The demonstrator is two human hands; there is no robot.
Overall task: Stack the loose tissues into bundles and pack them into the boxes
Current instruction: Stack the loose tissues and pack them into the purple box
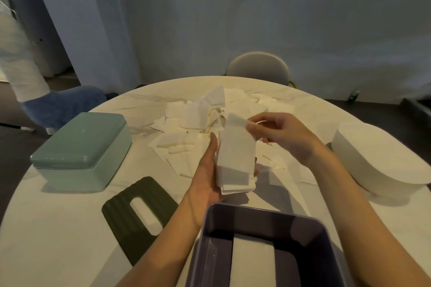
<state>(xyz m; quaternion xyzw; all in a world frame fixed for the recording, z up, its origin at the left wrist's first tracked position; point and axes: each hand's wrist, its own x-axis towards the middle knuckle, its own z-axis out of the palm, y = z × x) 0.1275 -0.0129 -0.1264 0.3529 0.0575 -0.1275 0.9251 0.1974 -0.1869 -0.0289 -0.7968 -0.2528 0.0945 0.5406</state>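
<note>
My left hand (pixel 206 171) cradles a bundle of stacked white tissues (pixel 235 161) from below and the left side, above the table. My right hand (pixel 277 134) pinches the far end of the top tissue (pixel 235 120) on that bundle. Behind them a heap of loose white tissues (pixel 200 116) spreads over the middle of the table. An open purple box (pixel 210 228) stands at the near edge with a white tissue bundle (pixel 253 261) lying inside. A mint-green box (pixel 81 147) with its lid shut sits at the left, and a white box (pixel 377 158) at the right.
A dark green ribbed lid with a slot (pixel 130 209) lies flat between the green box and the purple box. The round table (pixel 58 240) is pale. A chair back (pixel 257 65) stands behind the table. Another person's leg in a blue slipper (pixel 63 105) is at the far left.
</note>
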